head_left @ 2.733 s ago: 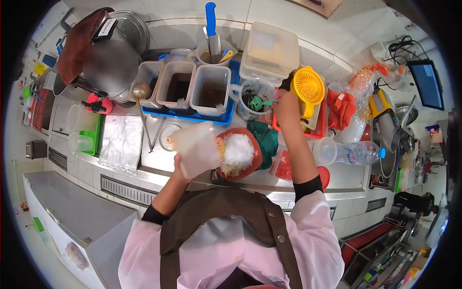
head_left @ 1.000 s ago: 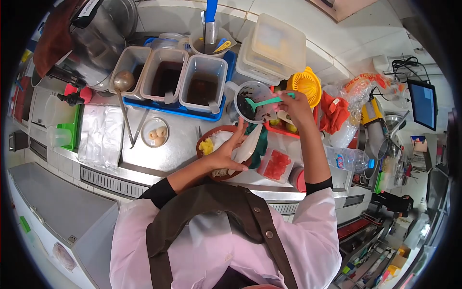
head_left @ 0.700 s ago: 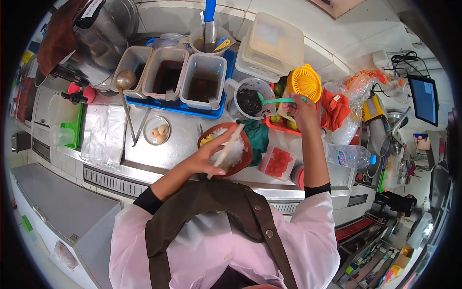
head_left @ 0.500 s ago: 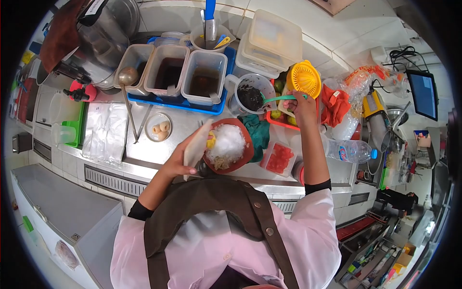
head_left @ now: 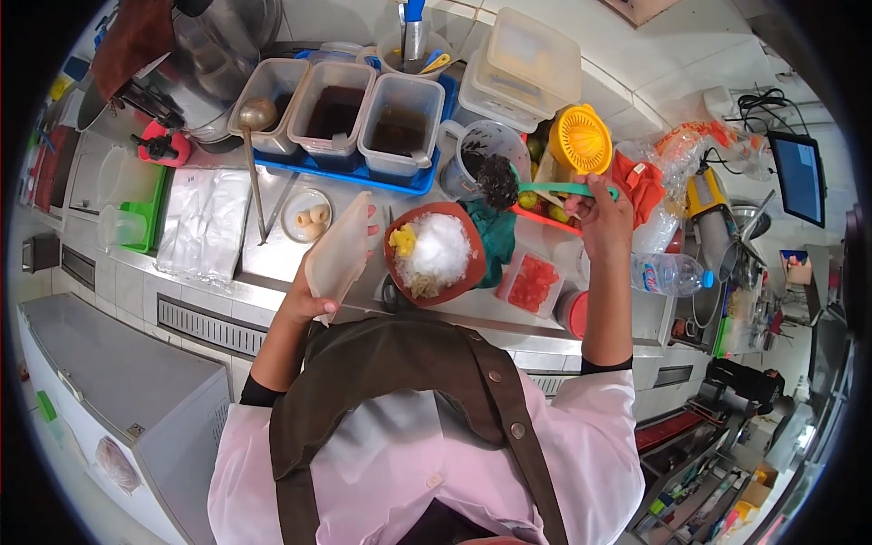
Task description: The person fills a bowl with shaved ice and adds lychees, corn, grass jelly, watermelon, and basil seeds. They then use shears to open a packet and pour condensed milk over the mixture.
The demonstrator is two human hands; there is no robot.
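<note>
My left hand grips a flat whitish plastic lid, tilted on edge left of the reddish-brown bowl. In that bowl lie white shaved ice, a yellow piece and pale translucent bits. My right hand is closed round the handle of a green spoon. A heaped dark, seed-like mass sits on its end, beside the clear pitcher and above the bowl's far right side. The spoon's bowl is hidden under this mass.
Three tubs, one with brown liquid, stand on a blue tray. A ladle leans from the left tub. Near the bowl are a green cloth, a box of red cubes, a small plate and a water bottle.
The green spoon has come up out of the pitcher carrying the dark mass. My left hand and the lid have shifted left, off the bowl's edge, uncovering more of the bowl.
</note>
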